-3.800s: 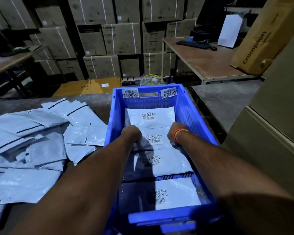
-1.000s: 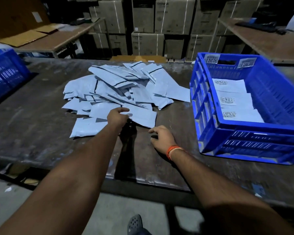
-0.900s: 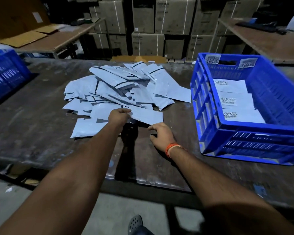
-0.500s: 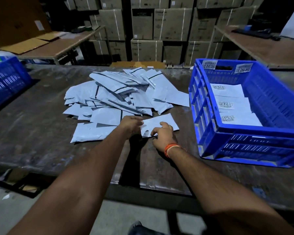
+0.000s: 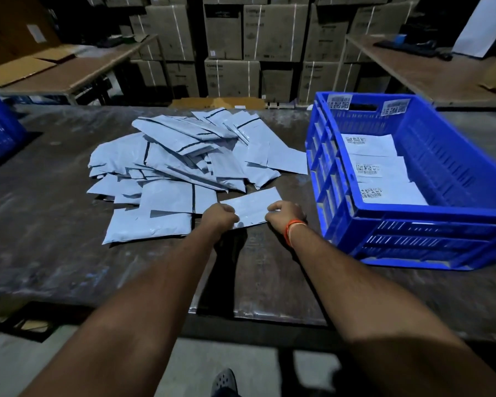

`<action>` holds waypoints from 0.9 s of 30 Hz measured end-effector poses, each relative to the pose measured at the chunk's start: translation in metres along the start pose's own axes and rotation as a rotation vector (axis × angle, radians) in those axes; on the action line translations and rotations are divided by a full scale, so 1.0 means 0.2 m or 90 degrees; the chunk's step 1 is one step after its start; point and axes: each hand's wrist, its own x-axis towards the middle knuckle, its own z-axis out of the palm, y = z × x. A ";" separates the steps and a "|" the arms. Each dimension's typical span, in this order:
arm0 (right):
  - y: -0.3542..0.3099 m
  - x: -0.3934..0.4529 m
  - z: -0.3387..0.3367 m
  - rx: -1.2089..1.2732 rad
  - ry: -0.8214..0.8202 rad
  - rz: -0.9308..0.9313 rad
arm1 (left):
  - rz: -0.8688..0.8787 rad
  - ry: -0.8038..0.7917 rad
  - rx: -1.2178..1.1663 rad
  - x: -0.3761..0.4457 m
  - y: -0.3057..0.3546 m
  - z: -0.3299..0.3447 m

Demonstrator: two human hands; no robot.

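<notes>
Down by the floor the toe of a grey clog [image 5: 225,381] shows, and from there two bare forearms reach out over the near edge of the dark, scuffed worktable [image 5: 69,253]. The left hand [image 5: 219,214] is clenched round the near left corner of a flat, pale grey plastic mailer bag [image 5: 251,206]. The right hand [image 5: 284,214], with an orange band [image 5: 294,227] at the wrist, pinches its near right corner. So both hands have hold of the one bag. It lies on the table just this side of a loose heap of the same grey mailers [image 5: 178,156], apart from it and well left of the blue slatted plastic crate [image 5: 441,222]. Its upper face shows no label.

I'd judge this to be the pick-up step of sorting the bags into the crate, with the bag gripped but barely off the table. The white barcoded mailers [image 5: 375,167] already in the crate lie in a row, label up. The next move likely calls for lifting this one clear, turning it over if its label is underneath, and carrying it right over the crate's wall.

Further back stand strapped brown cardboard cartons [image 5: 269,32].
</notes>
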 end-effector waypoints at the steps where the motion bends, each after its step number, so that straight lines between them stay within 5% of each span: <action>1: 0.00 0.01 0.00 0.039 0.001 0.006 | 0.013 -0.008 0.028 -0.01 0.00 0.01; 6: -0.05 0.02 -0.01 0.164 0.154 -0.024 | 0.027 -0.042 -0.002 0.01 -0.01 0.04; 11: -0.19 -0.19 -0.06 0.081 0.333 -0.387 | -0.121 -0.151 -0.345 -0.07 0.09 0.00; 14: -0.20 -0.36 -0.02 0.035 0.304 -0.524 | -0.162 -0.216 -0.565 -0.14 0.15 -0.10; 18: -0.11 -0.50 0.09 0.051 0.200 -0.527 | -0.145 -0.270 -0.685 -0.17 0.09 -0.20; 22: 0.03 -0.56 0.16 0.126 0.080 -0.499 | -0.179 -0.225 -0.605 -0.18 -0.04 -0.20; 27: 0.18 -0.47 0.13 0.044 0.203 -0.389 | -0.112 -0.070 -0.358 -0.22 -0.13 -0.08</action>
